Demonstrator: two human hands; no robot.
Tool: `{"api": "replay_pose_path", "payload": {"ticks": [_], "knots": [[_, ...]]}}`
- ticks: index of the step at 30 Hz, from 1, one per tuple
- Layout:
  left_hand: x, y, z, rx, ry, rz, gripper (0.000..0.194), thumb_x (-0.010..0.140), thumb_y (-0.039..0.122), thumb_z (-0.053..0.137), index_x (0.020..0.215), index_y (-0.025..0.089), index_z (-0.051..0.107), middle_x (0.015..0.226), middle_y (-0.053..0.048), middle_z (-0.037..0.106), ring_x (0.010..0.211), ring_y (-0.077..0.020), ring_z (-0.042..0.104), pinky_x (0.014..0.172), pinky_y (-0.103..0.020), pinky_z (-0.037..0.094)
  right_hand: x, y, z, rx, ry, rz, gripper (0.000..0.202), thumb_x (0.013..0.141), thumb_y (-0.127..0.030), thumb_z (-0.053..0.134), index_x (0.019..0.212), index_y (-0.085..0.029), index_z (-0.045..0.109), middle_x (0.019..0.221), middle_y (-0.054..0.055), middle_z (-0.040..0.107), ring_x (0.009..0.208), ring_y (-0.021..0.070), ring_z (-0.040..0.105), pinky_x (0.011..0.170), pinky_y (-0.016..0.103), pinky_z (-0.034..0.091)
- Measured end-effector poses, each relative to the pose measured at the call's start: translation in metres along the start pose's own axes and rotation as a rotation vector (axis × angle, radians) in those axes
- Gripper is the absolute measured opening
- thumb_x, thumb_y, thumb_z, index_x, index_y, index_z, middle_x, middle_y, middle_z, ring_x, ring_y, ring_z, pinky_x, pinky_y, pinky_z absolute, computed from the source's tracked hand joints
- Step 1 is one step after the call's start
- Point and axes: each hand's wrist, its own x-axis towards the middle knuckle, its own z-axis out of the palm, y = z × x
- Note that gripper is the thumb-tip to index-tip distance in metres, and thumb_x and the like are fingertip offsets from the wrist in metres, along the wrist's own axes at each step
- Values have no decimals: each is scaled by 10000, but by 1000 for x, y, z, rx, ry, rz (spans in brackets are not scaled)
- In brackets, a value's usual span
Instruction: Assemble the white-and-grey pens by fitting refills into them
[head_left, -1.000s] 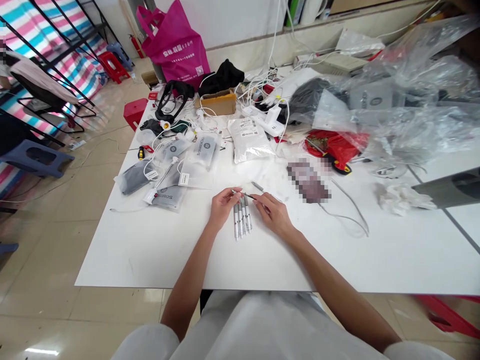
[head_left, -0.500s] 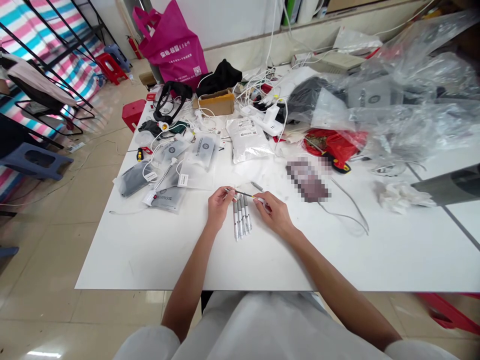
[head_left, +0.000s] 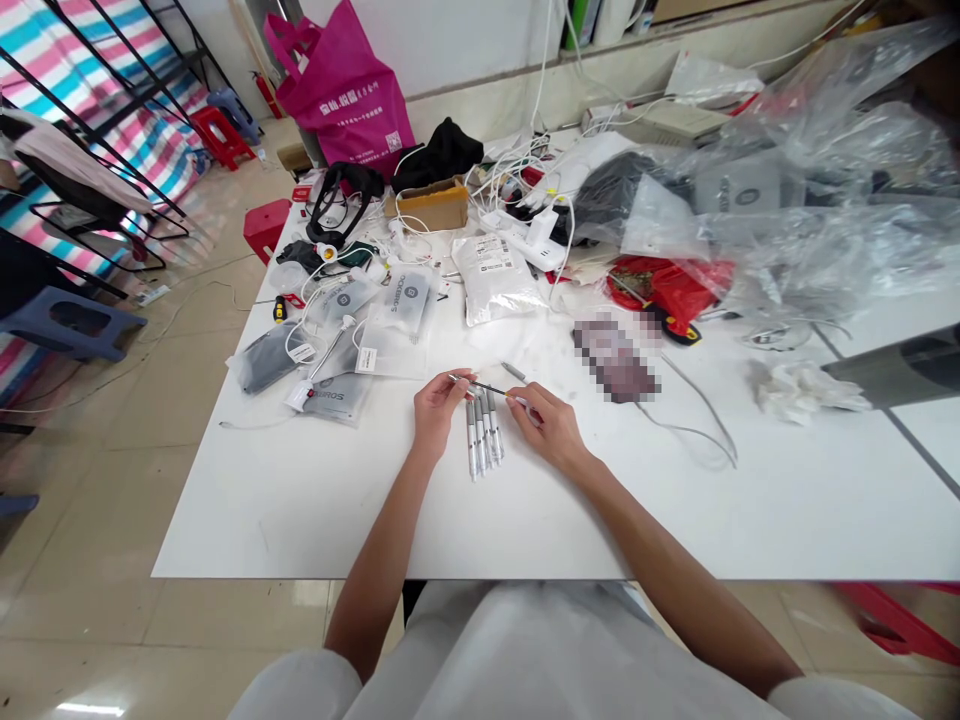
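Note:
Between my two hands runs a thin dark pen refill [head_left: 489, 388]. My left hand [head_left: 437, 408] is closed in a pinch on its left end. My right hand [head_left: 553, 428] grips a white pen barrel [head_left: 523, 402], mostly hidden by the fingers, with the refill's other end at its mouth. Just below the refill, several white and grey pens [head_left: 484, 435] lie side by side on the white table [head_left: 315, 520]. A loose grey pen part [head_left: 513, 371] rests beyond them, near my right fingertips.
Plastic-bagged items [head_left: 330, 395] lie to the left, with a white parcel [head_left: 495, 280] behind my hands. A blurred-out flat object [head_left: 615, 358] and a cable are to the right. Farther back are tangled white cables, a pink bag [head_left: 352, 100] and clear plastic wrapping [head_left: 810, 200].
Slightly more of the refill shows between my hands, as the left fingers have shifted a touch leftward. The pens on the table have not moved.

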Motion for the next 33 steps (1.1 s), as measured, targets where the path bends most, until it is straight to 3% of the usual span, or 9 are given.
{"api": "replay_pose_path", "payload": {"ticks": [5, 10, 33], "knots": [[3, 4, -3, -215, 107, -31, 406, 820, 465, 943, 1101, 192, 836, 1060, -83, 798, 998, -178, 732, 859, -293, 572, 0, 1, 1, 10, 36, -23, 237, 1141, -379, 523, 1112, -233, 708, 880, 36, 663, 584, 127, 468, 603, 309, 416], [5, 5, -5, -258, 108, -34, 401, 803, 441, 961, 1091, 190, 839, 1069, -83, 803, 1005, -175, 742, 905, -301, 571, 0, 2, 2, 13, 40, -31, 207, 1135, -353, 537, 1113, -236, 707, 875, 22, 655, 601, 126, 476, 610, 309, 423], [3, 3, -5, 24, 97, 74, 271, 888, 400, 884, 1073, 206, 844, 1016, -81, 814, 938, -172, 726, 876, -319, 607, 1, 3, 4, 20, 74, 20, 227, 1125, -374, 548, 1107, -238, 729, 892, 25, 685, 583, 121, 467, 578, 320, 421]]}}
